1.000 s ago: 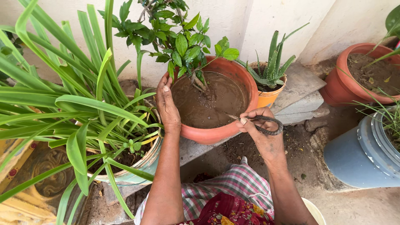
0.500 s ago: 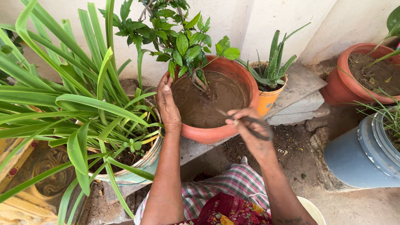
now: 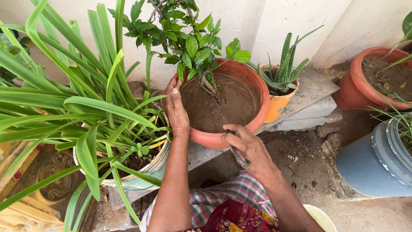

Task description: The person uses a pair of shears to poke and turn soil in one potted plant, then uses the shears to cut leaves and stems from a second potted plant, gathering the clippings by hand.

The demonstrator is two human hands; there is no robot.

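The terracotta pot [image 3: 257, 101] sits on a grey stone slab [image 3: 315, 88] against a pale wall, filled nearly to the rim with wet brown soil [image 3: 231, 101]. A leafy green shrub [image 3: 193, 47] rises from the far left side of that soil, its thin stem leaning over the mud. The left hand [image 3: 177, 109] lies flat and open against the pot's left rim, fingers stretched upward along the edge and touching it. The right hand [image 3: 246, 146] is closed around a pair of dark scissors [image 3: 238, 154] at the pot's near rim; the handle loop shows below the knuckles, and the slim blades reach forward over the soil (their tips are hard to make out against the mud).

Just left of the pot stands a pale, worn container [image 3: 150, 165] holding a plant with long strap-like green leaves [image 3: 77, 107] that spread across the left half of the view. Just right of the pot, touching or nearly touching it, a small orange pot [image 3: 279, 105] holds an aloe [image 3: 285, 64]. Farther right, well apart, another terracotta pot [image 3: 365, 86] of dry soil stands on the ground, with a grey-blue plastic drum [image 3: 373, 163] in front of it. A checked cloth [image 3: 231, 199] covers the person's lap at the bottom edge.
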